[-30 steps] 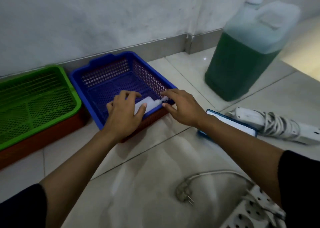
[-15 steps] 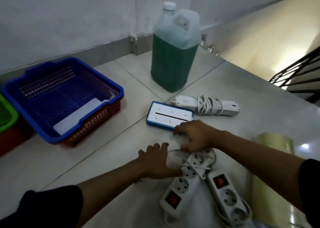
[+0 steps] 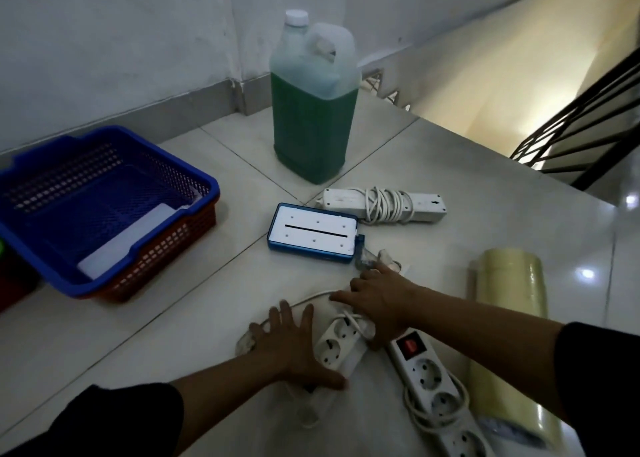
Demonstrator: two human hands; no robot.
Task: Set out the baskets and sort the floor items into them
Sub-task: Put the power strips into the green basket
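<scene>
A blue basket (image 3: 194,176) nested in a red one (image 3: 162,259) sits on the floor at left, with a white flat item (image 3: 124,241) inside. A white power strip (image 3: 337,344) with its cable lies on the tiles in front of me. My left hand (image 3: 294,349) rests flat on its near end, fingers spread. My right hand (image 3: 381,300) presses on its far end and cable. A second power strip (image 3: 436,387) with a red switch lies just to the right. A blue-and-white box (image 3: 313,233) and a third strip wrapped in its cord (image 3: 381,203) lie beyond.
A large jug of green liquid (image 3: 311,110) stands near the wall corner. A roll of clear yellowish film (image 3: 509,318) lies at right. A stairwell with a black railing (image 3: 581,124) drops away at the far right. A green basket edge (image 3: 1,248) peeks in at far left.
My hands left the blue basket, leaving the white item in it, and came down onto the nearest power strip. My view swung right, toward the stairs.
</scene>
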